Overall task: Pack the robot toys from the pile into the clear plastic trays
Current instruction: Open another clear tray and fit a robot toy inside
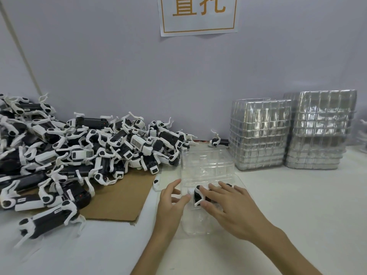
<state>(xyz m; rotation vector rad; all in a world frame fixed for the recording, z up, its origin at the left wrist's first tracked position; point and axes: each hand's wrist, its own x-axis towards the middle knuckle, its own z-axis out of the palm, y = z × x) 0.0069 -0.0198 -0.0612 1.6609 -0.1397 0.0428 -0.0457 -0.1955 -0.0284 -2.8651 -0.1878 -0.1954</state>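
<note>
A black-and-white robot toy (196, 196) lies in the near part of a clear plastic tray (206, 165) at the table's middle. My right hand (228, 205) lies over the toy with straight fingers pressing it down. My left hand (170, 197) is at the tray's left edge, and its thumb touches the toy's white end. A big pile of the same robot toys (79, 151) covers the left side of the table, partly on a cardboard sheet (123, 197).
Two stacks of empty clear trays (260, 135) (319, 130) stand at the back right against the wall. One lone robot toy (215, 140) sits behind the open tray. A small white-and-black loose part (156, 183) lies left of the tray.
</note>
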